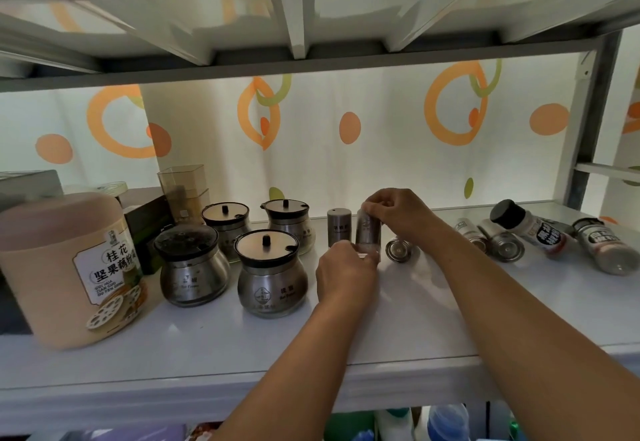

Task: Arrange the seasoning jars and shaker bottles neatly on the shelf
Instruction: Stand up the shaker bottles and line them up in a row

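Steel shaker point(368, 232) upright at mid shelf point(450, 322); can't tell if base touches shelf. Right hand point(398, 213) curled round its top, left hand point(343, 276) pinching its base. Second shaker point(338, 229) upright, just beside at 9 o'clock. Four round steel jars point(272, 276) clustered further out at 9 o'clock, lids on. At 3 o'clock: fallen shaker point(401, 250) near, two more past it, then two labelled bottles point(535, 234), all on sides. Beige canister point(69, 267) at far 9 o'clock.

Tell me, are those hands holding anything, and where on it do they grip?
Yes, one steel shaker bottle, held by both hands. The right hand grips its top, and the left hand holds its base.
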The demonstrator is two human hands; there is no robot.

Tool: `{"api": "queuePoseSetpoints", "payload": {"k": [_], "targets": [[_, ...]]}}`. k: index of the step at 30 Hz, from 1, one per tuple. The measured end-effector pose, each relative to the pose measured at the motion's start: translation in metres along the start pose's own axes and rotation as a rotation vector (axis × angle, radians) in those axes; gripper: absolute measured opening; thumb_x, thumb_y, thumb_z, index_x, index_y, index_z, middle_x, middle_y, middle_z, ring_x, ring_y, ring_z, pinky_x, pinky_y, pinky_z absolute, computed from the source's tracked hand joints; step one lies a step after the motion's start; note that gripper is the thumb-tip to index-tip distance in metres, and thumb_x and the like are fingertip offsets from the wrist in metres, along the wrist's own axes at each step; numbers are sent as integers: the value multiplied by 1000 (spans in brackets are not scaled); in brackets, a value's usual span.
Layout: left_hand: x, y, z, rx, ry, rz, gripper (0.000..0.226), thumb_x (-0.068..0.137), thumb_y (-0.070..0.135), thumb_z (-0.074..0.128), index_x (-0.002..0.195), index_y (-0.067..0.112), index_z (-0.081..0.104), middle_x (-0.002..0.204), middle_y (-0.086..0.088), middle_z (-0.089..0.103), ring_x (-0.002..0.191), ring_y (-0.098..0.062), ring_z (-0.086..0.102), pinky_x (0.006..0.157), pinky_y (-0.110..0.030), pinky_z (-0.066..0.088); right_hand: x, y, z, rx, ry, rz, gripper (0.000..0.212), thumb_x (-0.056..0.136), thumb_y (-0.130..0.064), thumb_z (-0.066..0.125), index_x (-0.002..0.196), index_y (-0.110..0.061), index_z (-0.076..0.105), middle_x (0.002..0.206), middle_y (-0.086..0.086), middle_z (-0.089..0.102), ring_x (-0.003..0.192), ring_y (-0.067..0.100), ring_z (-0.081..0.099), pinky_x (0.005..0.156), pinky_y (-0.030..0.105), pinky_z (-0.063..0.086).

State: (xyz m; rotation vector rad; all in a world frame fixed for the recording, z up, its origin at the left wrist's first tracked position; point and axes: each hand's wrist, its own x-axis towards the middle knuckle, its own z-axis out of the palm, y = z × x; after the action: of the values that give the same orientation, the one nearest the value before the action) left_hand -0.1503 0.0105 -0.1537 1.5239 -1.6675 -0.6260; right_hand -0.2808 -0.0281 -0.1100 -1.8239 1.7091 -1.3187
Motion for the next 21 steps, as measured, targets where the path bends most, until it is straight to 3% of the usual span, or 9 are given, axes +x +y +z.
{"api": "queuePoseSetpoints", "payload": {"k": [6, 11, 17, 21], "targets": [[-3, 1, -2, 38, 33, 17, 36, 87, 36, 62, 116, 15, 65, 114, -9, 67, 103, -26, 61, 74, -26, 38, -4, -4, -1, 73, -8, 2, 8, 86, -24, 65, 94, -23, 67, 86, -2, 68, 81, 13, 60, 78, 30, 48], [-3, 3, -2, 50, 56, 5, 37, 84, 36, 64, 115, 15, 66, 112, -9, 67, 102, -27, 62, 74, -28, 41, -6, -9, -4, 108, -17, -32, 15, 86, -19, 66, 101, -23, 66, 88, -5, 67, 79, 8, 59, 71, 21, 45], [-4, 4, -7, -83, 105, 2, 26, 84, 31, 67, 107, 19, 64, 107, -1, 68, 99, -21, 62, 74, -26, 42, -10, -9, -9, 147, -102, -70, 20, 85, -14, 66, 102, -24, 67, 101, 6, 71, 92, 17, 66, 92, 34, 50], [-7, 4, -5, -157, 58, 71, 13, 81, 28, 68, 91, 21, 73, 90, 1, 73, 87, -18, 67, 80, -34, 55, -12, -12, -16, 74, -130, -68, 24, 85, -17, 68, 108, -20, 70, 105, 4, 72, 104, 21, 66, 97, 37, 50]]}}
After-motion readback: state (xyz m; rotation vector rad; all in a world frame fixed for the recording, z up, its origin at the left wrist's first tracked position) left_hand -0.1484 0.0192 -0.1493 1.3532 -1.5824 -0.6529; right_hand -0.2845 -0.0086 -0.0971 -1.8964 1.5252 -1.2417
